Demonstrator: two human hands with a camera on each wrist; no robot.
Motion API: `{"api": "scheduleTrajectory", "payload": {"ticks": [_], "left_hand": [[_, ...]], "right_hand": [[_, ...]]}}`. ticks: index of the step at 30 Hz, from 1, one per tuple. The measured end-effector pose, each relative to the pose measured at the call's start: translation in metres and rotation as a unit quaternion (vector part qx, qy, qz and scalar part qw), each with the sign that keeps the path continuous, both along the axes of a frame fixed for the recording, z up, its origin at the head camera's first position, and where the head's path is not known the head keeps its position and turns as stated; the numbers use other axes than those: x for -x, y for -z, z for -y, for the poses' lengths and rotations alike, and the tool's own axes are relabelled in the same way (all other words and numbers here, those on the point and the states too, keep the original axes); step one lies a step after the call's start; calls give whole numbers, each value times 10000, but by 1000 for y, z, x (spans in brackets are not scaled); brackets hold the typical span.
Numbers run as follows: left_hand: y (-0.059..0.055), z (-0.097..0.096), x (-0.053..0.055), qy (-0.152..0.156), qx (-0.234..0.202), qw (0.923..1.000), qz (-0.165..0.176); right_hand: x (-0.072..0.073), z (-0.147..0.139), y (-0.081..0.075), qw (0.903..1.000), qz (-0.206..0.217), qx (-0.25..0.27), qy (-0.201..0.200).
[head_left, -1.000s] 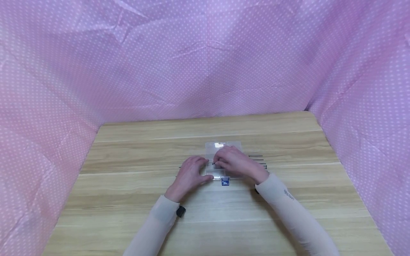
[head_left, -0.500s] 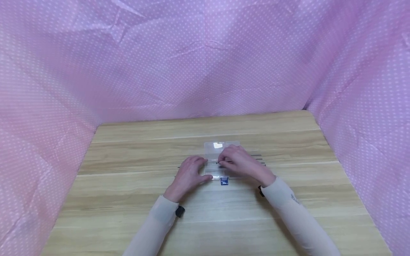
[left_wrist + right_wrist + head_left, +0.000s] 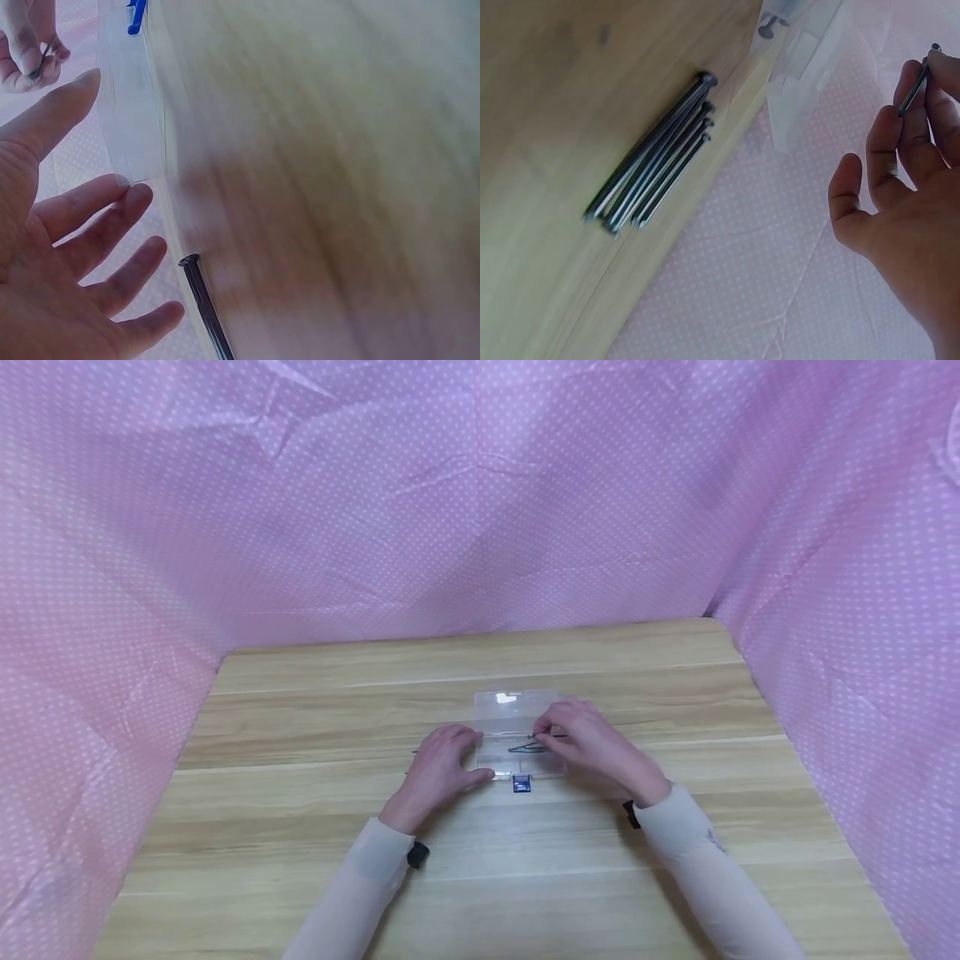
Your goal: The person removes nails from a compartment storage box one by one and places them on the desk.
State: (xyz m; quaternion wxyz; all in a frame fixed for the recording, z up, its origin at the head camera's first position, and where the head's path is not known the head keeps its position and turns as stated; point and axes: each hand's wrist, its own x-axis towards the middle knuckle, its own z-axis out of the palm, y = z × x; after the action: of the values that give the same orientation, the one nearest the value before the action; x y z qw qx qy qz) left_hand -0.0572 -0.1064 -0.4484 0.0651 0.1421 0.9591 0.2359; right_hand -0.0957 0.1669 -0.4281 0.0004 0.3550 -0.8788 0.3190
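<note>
A clear plastic box (image 3: pixel 491 764) with its lid (image 3: pixel 517 714) folded back lies mid-table, its blue latch (image 3: pixel 522 783) at the front. My left hand (image 3: pixel 438 768) spans the box's left end, thumb at the front edge and fingertips at the back corner, fingers relaxed. Over the right part of the box, my right hand (image 3: pixel 588 743) pinches a dark nail (image 3: pixel 913 91) between thumb and fingertips. Other nails (image 3: pixel 525 747) show in the box under that hand. Beyond the fingertips of the left hand, a bundle of dark nails (image 3: pixel 202 300) lies on the wood.
A group of long nails (image 3: pixel 656 154) lies side by side on the tabletop, right of the box. Pink dotted cloth (image 3: pixel 472 502) hangs behind the wooden table (image 3: pixel 480 877) and along both sides.
My right hand has drawn back to the right across the box with the nail, uncovering nails inside. The left hand has stayed at the box's left end.
</note>
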Motion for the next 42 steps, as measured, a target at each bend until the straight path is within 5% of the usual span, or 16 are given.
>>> {"api": "scheduleTrajectory", "payload": {"ticks": [27, 42], "left_hand": [[0, -1, 0, 5, 26, 10000, -6], [1, 0, 2, 114, -6, 9998, -134]], "right_hand": [[-15, -48, 7, 9972, -521, -104, 526], [-23, -64, 14, 9959, -424, -368, 704]]}}
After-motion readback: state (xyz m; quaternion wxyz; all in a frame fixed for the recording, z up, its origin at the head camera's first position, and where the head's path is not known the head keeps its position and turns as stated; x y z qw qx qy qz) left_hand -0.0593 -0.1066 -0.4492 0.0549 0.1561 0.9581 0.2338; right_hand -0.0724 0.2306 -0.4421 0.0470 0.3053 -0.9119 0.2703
